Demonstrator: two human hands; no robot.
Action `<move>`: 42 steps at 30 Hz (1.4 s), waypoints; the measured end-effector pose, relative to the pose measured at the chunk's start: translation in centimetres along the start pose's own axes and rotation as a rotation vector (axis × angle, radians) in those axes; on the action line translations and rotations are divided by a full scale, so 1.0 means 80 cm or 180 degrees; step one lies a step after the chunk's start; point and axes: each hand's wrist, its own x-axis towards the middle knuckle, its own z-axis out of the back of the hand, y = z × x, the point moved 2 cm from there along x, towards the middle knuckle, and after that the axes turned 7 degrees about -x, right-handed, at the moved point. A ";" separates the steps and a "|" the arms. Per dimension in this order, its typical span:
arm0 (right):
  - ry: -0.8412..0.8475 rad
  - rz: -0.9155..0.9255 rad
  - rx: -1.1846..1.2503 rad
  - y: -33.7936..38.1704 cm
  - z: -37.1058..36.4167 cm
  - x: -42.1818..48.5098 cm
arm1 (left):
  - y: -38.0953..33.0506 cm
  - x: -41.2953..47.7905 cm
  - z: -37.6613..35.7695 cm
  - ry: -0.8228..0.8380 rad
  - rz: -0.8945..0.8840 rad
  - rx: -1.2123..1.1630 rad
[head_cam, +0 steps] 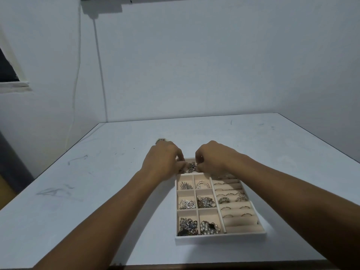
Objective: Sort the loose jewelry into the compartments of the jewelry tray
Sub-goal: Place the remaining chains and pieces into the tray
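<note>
Left hand [162, 159] and right hand [211, 157] pinching tangled silver jewelry [190, 167], over jewelry tray [220, 237] far end

Jewelry tray [220, 239] far compartments hidden; held piece [191, 166] indistinct.

A jewelry tray [220, 237] is sitting on a table [78, 172], near its front edge. The left hand [161, 162] and right hand [212, 158] are pinching a tangle of jewelry [191, 167] between them over the tray's far end; rings [231, 199] are lying in its right section, chains [205, 201] in left compartments.
</note>
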 end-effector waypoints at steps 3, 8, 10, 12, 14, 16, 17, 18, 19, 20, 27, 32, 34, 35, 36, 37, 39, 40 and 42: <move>0.0074 0.0024 -0.0008 0.002 0.000 0.001 | -0.009 0.003 0.001 0.0434 -0.0313 0.0079; -0.0015 -0.0057 -0.0102 0.000 -0.006 0.006 | -0.016 0.012 -0.012 0.0829 -0.0325 0.0123; -0.0055 -0.0073 -0.0170 -0.004 -0.007 0.005 | -0.015 0.012 -0.015 0.0801 -0.0282 0.0101; -0.0125 -0.0092 -0.0192 -0.009 -0.007 0.003 | -0.015 0.011 -0.014 0.0713 -0.0258 0.0166; -0.0169 -0.0118 -0.0218 -0.013 -0.007 0.002 | -0.015 0.008 -0.010 0.0629 -0.0234 0.0306; -0.0185 -0.0150 -0.0360 -0.015 -0.007 0.002 | -0.015 0.005 -0.002 0.0506 -0.0198 0.0502; -0.0195 -0.0169 -0.0434 -0.015 -0.007 0.002 | -0.015 0.004 0.002 0.0452 -0.0168 0.0565; -0.0215 -0.0186 -0.0482 -0.016 -0.006 0.002 | -0.014 0.003 0.005 0.0420 -0.0139 0.0585; -0.0236 -0.0198 -0.0497 -0.016 -0.005 0.002 | -0.013 0.002 0.009 0.0406 -0.0124 0.0573; -0.0260 -0.0201 -0.0484 -0.016 -0.003 0.002 | -0.012 0.002 0.012 0.0410 -0.0121 0.0545; -0.0208 0.0283 0.0075 0.001 -0.007 0.008 | -0.012 -0.005 0.025 0.0488 -0.0205 0.0501; -0.0333 0.0200 -0.0193 -0.006 -0.010 0.006 | -0.019 -0.002 0.022 0.0518 -0.0356 0.0511; -0.0361 0.0140 -0.0316 -0.012 -0.009 0.004 | -0.020 -0.001 0.018 0.0538 -0.0303 0.0429; -0.0360 0.0122 -0.0356 -0.014 -0.009 0.003 | -0.020 -0.001 0.015 0.0568 -0.0259 0.0375; -0.0359 0.0110 -0.0365 -0.016 -0.009 0.002 | -0.020 -0.001 0.012 0.0595 -0.0243 0.0349; -0.0358 0.0110 -0.0348 -0.018 -0.010 0.001 | -0.020 -0.001 0.010 0.0617 -0.0257 0.0384; -0.0343 0.0117 -0.0307 -0.021 -0.010 -0.001 | -0.021 0.000 0.008 0.0652 -0.0269 0.0512; -0.0335 0.0119 -0.0302 -0.021 -0.010 -0.002 | -0.022 0.002 0.008 0.0670 -0.0247 0.0541; -0.0355 0.0109 -0.0356 -0.021 -0.008 -0.003 | -0.021 0.004 0.009 0.0671 -0.0207 0.0563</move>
